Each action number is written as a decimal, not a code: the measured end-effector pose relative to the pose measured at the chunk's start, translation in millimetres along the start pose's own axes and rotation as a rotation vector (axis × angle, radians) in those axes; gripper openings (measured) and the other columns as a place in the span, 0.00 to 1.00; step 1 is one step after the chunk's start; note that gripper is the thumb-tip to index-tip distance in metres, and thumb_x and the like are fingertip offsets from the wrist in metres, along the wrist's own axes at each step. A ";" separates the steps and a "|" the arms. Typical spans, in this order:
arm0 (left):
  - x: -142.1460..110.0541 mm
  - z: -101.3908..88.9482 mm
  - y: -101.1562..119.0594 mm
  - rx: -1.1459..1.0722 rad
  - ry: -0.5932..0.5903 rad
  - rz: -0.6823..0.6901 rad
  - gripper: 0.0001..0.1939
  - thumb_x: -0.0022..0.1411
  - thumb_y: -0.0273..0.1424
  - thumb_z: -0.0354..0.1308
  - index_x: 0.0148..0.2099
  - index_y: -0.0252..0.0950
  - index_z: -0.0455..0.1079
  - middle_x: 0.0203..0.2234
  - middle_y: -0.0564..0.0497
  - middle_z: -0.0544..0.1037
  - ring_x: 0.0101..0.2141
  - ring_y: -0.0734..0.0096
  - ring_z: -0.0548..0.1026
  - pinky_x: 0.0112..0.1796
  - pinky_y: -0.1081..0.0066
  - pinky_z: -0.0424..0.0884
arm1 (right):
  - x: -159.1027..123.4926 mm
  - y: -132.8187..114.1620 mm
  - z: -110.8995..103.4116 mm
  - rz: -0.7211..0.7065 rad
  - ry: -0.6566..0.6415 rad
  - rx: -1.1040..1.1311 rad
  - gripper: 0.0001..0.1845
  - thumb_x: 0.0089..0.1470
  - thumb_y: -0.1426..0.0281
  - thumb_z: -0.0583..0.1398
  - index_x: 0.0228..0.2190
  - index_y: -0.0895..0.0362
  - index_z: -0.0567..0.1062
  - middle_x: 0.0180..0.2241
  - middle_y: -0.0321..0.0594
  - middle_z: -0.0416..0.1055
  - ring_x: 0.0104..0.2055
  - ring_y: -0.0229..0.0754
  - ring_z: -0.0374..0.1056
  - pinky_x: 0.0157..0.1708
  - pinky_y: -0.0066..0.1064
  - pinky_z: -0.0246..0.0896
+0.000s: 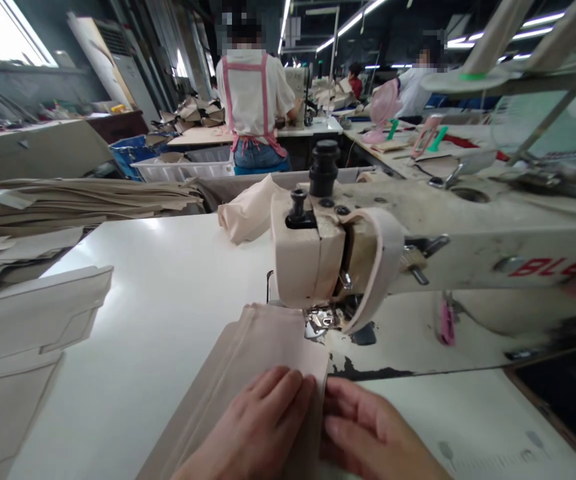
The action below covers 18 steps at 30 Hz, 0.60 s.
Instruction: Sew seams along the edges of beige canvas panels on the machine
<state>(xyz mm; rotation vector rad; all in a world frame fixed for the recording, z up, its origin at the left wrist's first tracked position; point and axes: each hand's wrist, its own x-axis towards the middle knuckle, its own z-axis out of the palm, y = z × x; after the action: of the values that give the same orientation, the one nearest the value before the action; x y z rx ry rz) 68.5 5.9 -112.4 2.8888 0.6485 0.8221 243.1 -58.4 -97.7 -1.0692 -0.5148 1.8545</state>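
Observation:
A beige fabric piece (268, 340) with a folded, seamed strip lies on the white sewing table, its far end beside the presser foot (324, 321) of the sewing machine (313, 247). My left hand (263, 420) rests on top of the fabric, fingers bent and pressed together near its right edge. At that same edge my right hand (368, 427) is closed, the fabric edge held between thumb and fingers; part of the grip is hidden behind the cloth. A pale curved strap (383, 260) hangs on the machine head.
Cut fabric panels (38, 313) lie at the left, with a thick fabric stack (83, 203) behind. A crumpled beige piece (253, 208) sits beyond the needle. Pink-handled clip (447, 321) and a dark-screened device (568, 393) are at the right. A person (253, 93) works ahead.

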 end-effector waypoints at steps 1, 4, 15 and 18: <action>0.2 -0.3 1.1 -0.075 -0.041 0.032 0.17 0.73 0.28 0.38 0.53 0.29 0.66 0.35 0.44 0.75 0.34 0.66 0.72 0.38 0.70 0.74 | 4.2 -4.4 1.3 -0.031 0.043 -0.035 0.25 0.42 0.58 0.71 0.41 0.57 0.76 0.39 0.46 0.79 0.42 0.48 0.75 0.42 0.36 0.70; 7.3 -4.1 -1.6 -0.282 -0.118 0.048 0.17 0.73 0.29 0.37 0.51 0.31 0.66 0.34 0.43 0.75 0.35 0.65 0.73 0.36 0.70 0.75 | 16.7 -15.5 1.2 -0.053 0.093 -0.129 0.24 0.42 0.57 0.71 0.37 0.59 0.76 0.29 0.40 0.78 0.33 0.43 0.75 0.35 0.31 0.71; 72.3 -16.8 -42.2 -0.578 -0.344 -0.515 0.06 0.61 0.25 0.55 0.32 0.37 0.72 0.22 0.56 0.74 0.24 0.74 0.72 0.26 0.78 0.66 | 28.5 -9.3 -2.2 -0.155 0.163 -0.236 0.16 0.44 0.62 0.68 0.35 0.57 0.75 0.22 0.32 0.73 0.25 0.38 0.71 0.25 0.26 0.67; 71.8 -11.6 -42.4 -0.533 -0.320 -0.630 0.06 0.58 0.24 0.55 0.29 0.35 0.69 0.17 0.58 0.68 0.19 0.77 0.66 0.20 0.79 0.59 | 25.4 2.0 -2.3 -0.278 0.279 -0.408 0.27 0.45 0.68 0.65 0.49 0.55 0.70 0.27 0.32 0.74 0.24 0.37 0.70 0.23 0.25 0.64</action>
<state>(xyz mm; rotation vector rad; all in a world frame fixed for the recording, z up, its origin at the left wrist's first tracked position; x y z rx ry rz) 101.6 73.6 -75.0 2.0793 1.0243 0.3564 238.6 -37.7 -112.1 -1.4195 -0.8494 1.3600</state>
